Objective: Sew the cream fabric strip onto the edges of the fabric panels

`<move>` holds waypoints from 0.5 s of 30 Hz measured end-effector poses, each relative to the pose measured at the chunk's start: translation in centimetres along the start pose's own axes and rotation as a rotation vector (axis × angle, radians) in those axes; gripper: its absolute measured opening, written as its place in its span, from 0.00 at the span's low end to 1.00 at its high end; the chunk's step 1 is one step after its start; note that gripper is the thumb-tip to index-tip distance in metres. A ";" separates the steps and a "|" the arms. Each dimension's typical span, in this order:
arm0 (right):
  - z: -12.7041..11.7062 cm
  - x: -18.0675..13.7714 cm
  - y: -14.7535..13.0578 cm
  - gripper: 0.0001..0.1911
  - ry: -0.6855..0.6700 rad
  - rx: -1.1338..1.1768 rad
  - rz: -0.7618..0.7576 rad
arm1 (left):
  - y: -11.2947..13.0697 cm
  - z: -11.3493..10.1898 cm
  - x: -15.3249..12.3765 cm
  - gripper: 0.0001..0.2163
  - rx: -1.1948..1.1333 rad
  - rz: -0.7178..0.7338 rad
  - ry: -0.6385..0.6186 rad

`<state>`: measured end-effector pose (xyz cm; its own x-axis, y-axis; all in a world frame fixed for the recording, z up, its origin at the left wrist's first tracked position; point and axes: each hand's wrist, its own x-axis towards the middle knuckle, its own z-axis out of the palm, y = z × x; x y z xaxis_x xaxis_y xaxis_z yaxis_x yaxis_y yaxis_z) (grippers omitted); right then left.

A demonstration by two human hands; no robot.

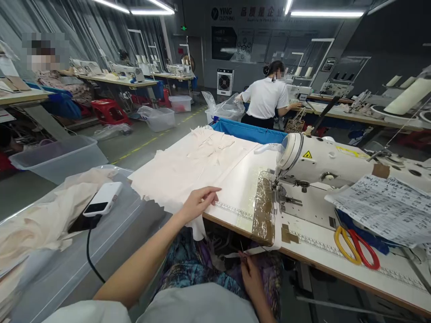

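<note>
My left hand [202, 201] lies at the near edge of the sewing table, on the pale pink fabric [188, 172], its index finger stretched out and the others loosely bent. The fabric is spread across the table's left side, and a corner hangs over the edge. My right hand [249, 271] is low in front of the table edge, above my lap. Its fingers are pinched on a narrow white strip [261, 249], which runs up over the table edge beside the sewing machine [313, 157]. A thin pointed piece near those fingertips is too small to name.
Yellow-and-red-handled scissors [357, 249] and a handwritten sheet [387, 206] lie to the right. On the left, a plastic bin [134, 224] carries cloth and a white power bank [104, 197]. A blue cloth trough [249, 130] borders the far side. Other people sit at machines beyond.
</note>
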<state>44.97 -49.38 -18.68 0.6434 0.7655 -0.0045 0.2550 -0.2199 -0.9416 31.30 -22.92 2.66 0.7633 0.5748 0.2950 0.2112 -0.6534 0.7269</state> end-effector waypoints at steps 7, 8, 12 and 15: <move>-0.5 -3.3 -1.0 0.18 0.002 -0.090 -0.026 | -4.0 -5.7 0.3 0.08 0.320 -0.159 0.228; -0.7 -3.8 -1.2 0.18 0.037 -0.135 -0.019 | -4.3 -6.1 0.4 0.09 0.337 -0.162 0.236; -1.7 -5.6 -3.3 0.21 0.079 -0.075 0.038 | -3.7 -6.8 0.7 0.11 0.335 -0.145 0.334; -3.1 -5.6 -7.2 0.24 -0.024 0.287 0.148 | -1.3 -6.5 0.7 0.15 0.290 -0.113 0.399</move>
<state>41.79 -54.03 -10.85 0.6403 0.7526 -0.1535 -0.0562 -0.1535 -0.9866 27.59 -18.46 5.98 0.4454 0.7560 0.4796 0.4828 -0.6540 0.5824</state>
